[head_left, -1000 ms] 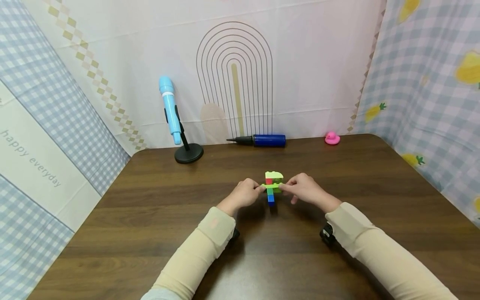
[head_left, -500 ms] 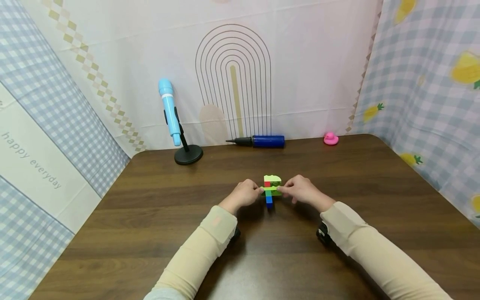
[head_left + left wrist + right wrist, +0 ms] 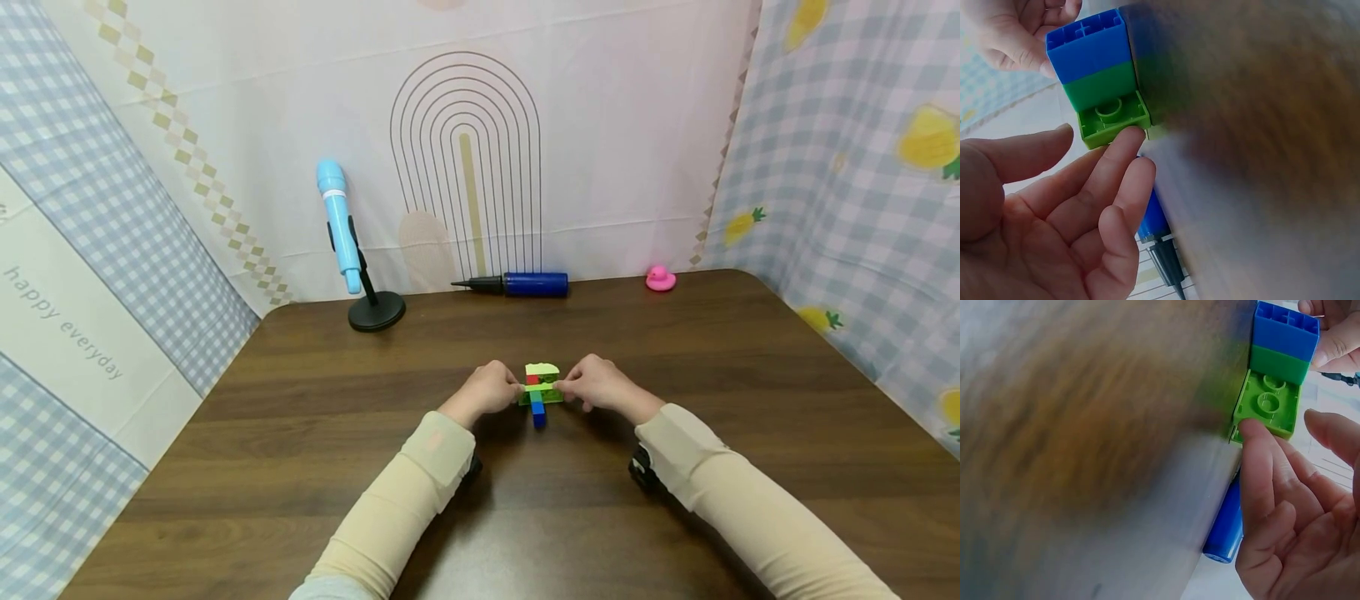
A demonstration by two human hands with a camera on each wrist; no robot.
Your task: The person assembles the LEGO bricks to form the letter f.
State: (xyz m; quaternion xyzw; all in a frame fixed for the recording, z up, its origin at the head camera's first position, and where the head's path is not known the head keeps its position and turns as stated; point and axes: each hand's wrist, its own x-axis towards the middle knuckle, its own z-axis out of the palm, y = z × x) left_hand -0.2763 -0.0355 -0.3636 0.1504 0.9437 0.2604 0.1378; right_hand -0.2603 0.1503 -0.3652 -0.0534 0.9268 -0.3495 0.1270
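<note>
A small toy-brick model [image 3: 538, 410] lies on the brown table between both hands. Its blue end points toward the person; green, lime, red and pale yellow-green bricks follow behind. The left hand [image 3: 491, 387] is at the left end of the wide lime brick [image 3: 1113, 119]. Its extended fingers touch that brick, while the thumb [image 3: 1054, 140] stands slightly apart. At the opposite end is the right hand [image 3: 603, 385], whose fingers touch the same brick; a narrow gap separates its thumb [image 3: 1325, 428] from the edge. The model's far side is hidden in both wrist views.
A light blue toy microphone [image 3: 341, 225] leans on a black stand [image 3: 377, 310] at the back left. Near the back edge lies a blue hand pump [image 3: 535, 284], with a pink duck [image 3: 660, 279] farther right. Cloth hangings [image 3: 615, 142] surround the table [image 3: 300, 433].
The model and both hands have come slightly toward the person, and the model sits lower in the head view. The items at the back have stayed put.
</note>
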